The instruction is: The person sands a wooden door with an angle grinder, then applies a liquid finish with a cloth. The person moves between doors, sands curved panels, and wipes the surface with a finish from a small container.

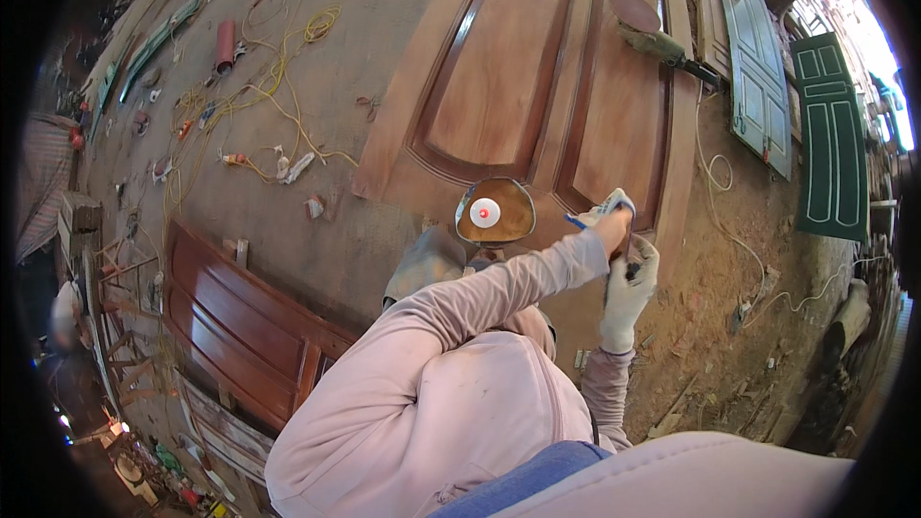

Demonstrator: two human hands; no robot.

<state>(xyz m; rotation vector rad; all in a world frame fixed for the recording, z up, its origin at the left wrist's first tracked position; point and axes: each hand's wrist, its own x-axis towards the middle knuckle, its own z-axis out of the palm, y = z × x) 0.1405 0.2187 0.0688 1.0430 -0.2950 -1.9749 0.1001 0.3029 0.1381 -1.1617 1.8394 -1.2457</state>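
**Kid:** What are the hands doing?

**Helper:** Both wear white work gloves. The left hand reaches out over the big wooden door and is curled around a small thing with a bit of blue on it. It looks like a small tool or a folded pad, but it is too small to tell.

**Kid:** And the other one?

**Helper:** The right hand sits just under the left one. Its fingers are closed around the same small thing, or around the left wrist. I think it helps keep the first hand steady.

**Kid:** Where is the door?

**Helper:** It lies flat, raised a bit off the dirt floor, so the person can lean over it and reach its lower edge. The hands are near the right panel.

**Kid:** What is the round brown thing?

**Helper:** A sanding disc with a white and red middle. It rests on the door's lower edge, close by.

**Kid:** And up top?

**Helper:** A power sander lies on the door, well apart from the hands. Yellow cords trail on the floor. Green shutters lie to the right.
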